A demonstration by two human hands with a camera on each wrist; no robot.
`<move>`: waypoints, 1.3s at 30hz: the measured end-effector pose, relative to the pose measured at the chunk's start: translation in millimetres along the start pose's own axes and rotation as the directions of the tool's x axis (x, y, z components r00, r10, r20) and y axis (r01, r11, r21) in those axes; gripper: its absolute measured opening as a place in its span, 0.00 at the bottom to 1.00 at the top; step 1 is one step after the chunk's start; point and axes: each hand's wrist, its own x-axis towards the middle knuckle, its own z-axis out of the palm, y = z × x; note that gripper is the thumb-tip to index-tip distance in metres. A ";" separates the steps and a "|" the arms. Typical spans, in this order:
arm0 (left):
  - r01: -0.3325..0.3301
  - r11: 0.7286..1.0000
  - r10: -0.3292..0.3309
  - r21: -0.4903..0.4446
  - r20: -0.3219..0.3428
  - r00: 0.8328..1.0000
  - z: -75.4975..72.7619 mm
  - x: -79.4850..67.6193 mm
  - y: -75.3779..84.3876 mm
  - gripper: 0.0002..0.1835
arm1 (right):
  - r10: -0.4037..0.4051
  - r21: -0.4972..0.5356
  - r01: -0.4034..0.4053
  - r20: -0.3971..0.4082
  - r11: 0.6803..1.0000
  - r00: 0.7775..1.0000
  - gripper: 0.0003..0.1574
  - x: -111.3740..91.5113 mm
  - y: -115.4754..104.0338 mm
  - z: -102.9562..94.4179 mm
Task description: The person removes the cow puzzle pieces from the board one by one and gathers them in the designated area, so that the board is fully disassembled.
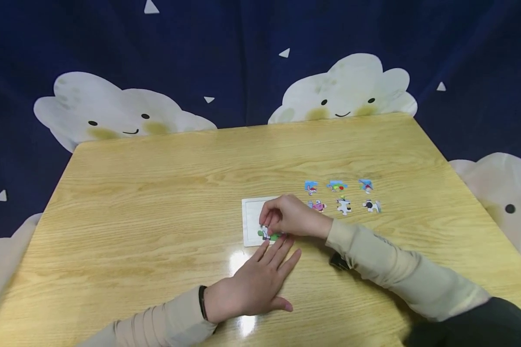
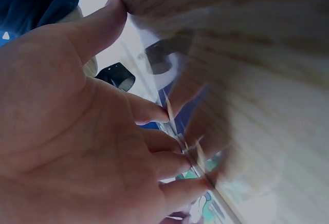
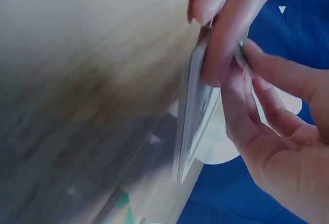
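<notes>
A white puzzle tray lies on the table, partly covered by both hands. My right hand is over it and pinches a small puzzle piece between thumb and fingers, above the tray's lower part. Only a green edge of that piece shows in the right wrist view. Green picture parts show under the fingertips near the lower rim. My left hand lies palm down with fingers extended, its fingertips on the tray's near edge. In the left wrist view, the thumb of the left hand is spread away from the fingers.
Several loose puzzle pieces are set out in two rows right of the tray, among them a pink one, a white one and a blue one. A dark blue curtain with clouds hangs behind the wooden table.
</notes>
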 end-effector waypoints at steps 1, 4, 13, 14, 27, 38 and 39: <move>-0.001 1.000 0.001 -0.010 0.004 1.000 -0.4 0.0 0.1 0.52 | 0.006 -0.006 -0.006 0.001 1.000 1.000 0.10 -0.4 0.0 0.7; -0.001 1.000 0.001 0.004 0.002 1.000 -0.2 0.0 0.7 0.52 | 0.005 -0.015 -0.005 -0.009 1.000 1.000 0.09 -2.5 -0.2 -0.6; -0.012 0.999 0.012 0.035 -0.003 1.000 -0.6 -1.0 0.9 0.52 | 0.011 -0.020 -0.013 -0.105 1.000 0.994 0.09 -33.4 11.2 -41.1; -0.012 0.999 0.012 0.031 -0.002 1.000 -0.7 -1.2 0.8 0.52 | 0.026 -0.028 -0.029 -0.113 0.999 0.993 0.09 -38.6 15.4 -45.0; -0.004 1.000 0.004 -0.015 -0.018 1.000 -0.8 -0.3 1.2 0.52 | 0.171 -0.067 -0.187 -0.193 0.980 0.966 0.09 -106.7 59.5 -77.5; -0.008 1.000 0.008 0.015 -0.015 1.000 -1.4 -1.1 0.8 0.52 | 0.101 -0.235 -0.157 -0.231 0.959 0.968 0.12 -125.0 65.8 -70.3; -0.008 1.000 0.008 0.016 -0.016 1.000 -1.3 -1.1 0.8 0.52 | 0.087 -0.254 -0.147 -0.235 0.956 0.968 0.13 -125.0 65.6 -69.3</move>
